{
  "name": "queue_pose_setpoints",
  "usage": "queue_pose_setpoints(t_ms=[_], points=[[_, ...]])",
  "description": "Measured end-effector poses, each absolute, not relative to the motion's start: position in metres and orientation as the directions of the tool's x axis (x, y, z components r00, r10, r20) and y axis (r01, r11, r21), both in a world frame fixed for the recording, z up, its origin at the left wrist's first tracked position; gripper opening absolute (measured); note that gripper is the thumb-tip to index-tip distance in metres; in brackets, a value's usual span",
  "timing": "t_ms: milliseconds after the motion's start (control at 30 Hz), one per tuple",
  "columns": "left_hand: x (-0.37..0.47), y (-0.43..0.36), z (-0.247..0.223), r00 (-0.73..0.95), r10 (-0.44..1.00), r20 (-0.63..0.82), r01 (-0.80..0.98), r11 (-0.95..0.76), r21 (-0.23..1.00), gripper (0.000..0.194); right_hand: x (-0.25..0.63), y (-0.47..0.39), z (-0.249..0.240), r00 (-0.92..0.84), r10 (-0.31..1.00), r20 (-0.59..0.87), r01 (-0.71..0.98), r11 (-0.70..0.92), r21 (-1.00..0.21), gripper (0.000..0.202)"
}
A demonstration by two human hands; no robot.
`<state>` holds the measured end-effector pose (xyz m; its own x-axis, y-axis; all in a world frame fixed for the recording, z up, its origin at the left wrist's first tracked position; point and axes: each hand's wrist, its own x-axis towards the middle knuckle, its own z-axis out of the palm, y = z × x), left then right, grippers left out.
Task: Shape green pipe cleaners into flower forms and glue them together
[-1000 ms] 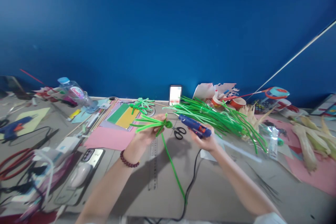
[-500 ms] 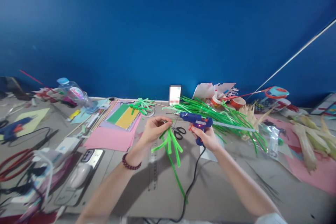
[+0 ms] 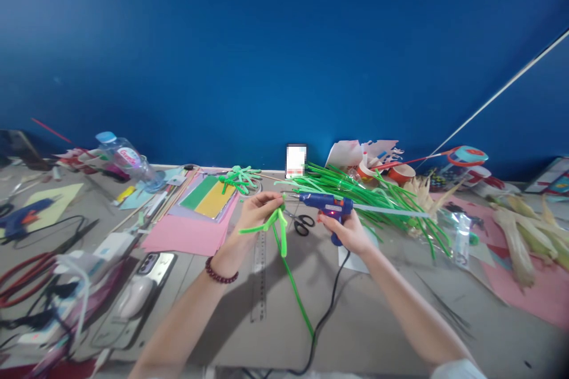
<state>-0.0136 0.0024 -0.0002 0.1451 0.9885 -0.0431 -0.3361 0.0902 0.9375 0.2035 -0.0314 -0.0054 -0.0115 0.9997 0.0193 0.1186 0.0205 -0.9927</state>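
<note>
Between the fingertips of my left hand is a bunch of bent green pipe cleaners, its branches hanging down. One longer green stem runs below it toward the table's front. My right hand is wrapped round the handle of a blue glue gun, its small red light lit. The gun's nozzle points left and is right by the top of the pipe cleaners; whether it touches them I cannot tell. A pale glue stick sticks out from the gun's back. Black-handled scissors lie behind and between my hands.
A clear ruler lies under my left wrist. Loose green pipe cleaners are heaped at the back right. Pink paper lies on the left, near a phone. The gun's black cord crosses the front.
The glue gun has moved slightly left, bringing its nozzle up to the pipe cleaners. My left hand has turned the bunch, so its branches now spread left and down.
</note>
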Motion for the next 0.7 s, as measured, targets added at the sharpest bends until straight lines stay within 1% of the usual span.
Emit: queue_pose_setpoints(t_ms=[100,167,233,300,367,467,600,700], points=[[-0.013,0.003,0.0,0.202,0.976,-0.076,-0.324,0.14,0.936,0.028,0.205,-0.029,-0.007,0.021,0.999,0.035,0.136,0.032,-0.99,0.036],[-0.012,0.004,-0.004,0.24,0.966,-0.099,-0.259,0.162,0.952,0.031,0.206,-0.029,-0.005,0.025,0.999,0.036,0.138,0.032,-0.99,0.037],[-0.011,0.004,-0.009,0.235,0.967,-0.103,-0.166,0.145,0.975,0.032,0.205,-0.031,-0.002,0.008,0.999,0.044,0.134,0.042,-0.99,0.039],[-0.01,0.005,-0.014,0.189,0.977,-0.094,-0.118,0.118,0.986,0.032,0.205,-0.033,0.001,-0.02,0.999,0.043,0.136,0.046,-0.99,0.04],[-0.011,0.008,-0.017,0.135,0.986,-0.094,-0.161,0.115,0.98,0.033,0.204,-0.035,0.002,-0.043,0.999,0.018,0.151,0.024,-0.988,0.041],[-0.013,0.011,-0.018,0.095,0.992,-0.088,-0.279,0.111,0.954,0.03,0.204,-0.035,-0.001,-0.034,0.999,-0.011,0.169,-0.005,-0.986,0.04],[-0.015,0.01,-0.014,0.164,0.984,-0.07,-0.311,0.119,0.943,0.025,0.206,-0.029,-0.008,0.023,1.0,0.019,0.173,0.015,-0.985,0.038],[-0.012,0.007,-0.012,0.222,0.968,-0.119,-0.282,0.18,0.942,0.029,0.208,-0.028,-0.008,0.043,0.999,0.025,0.181,0.017,-0.983,0.037]])
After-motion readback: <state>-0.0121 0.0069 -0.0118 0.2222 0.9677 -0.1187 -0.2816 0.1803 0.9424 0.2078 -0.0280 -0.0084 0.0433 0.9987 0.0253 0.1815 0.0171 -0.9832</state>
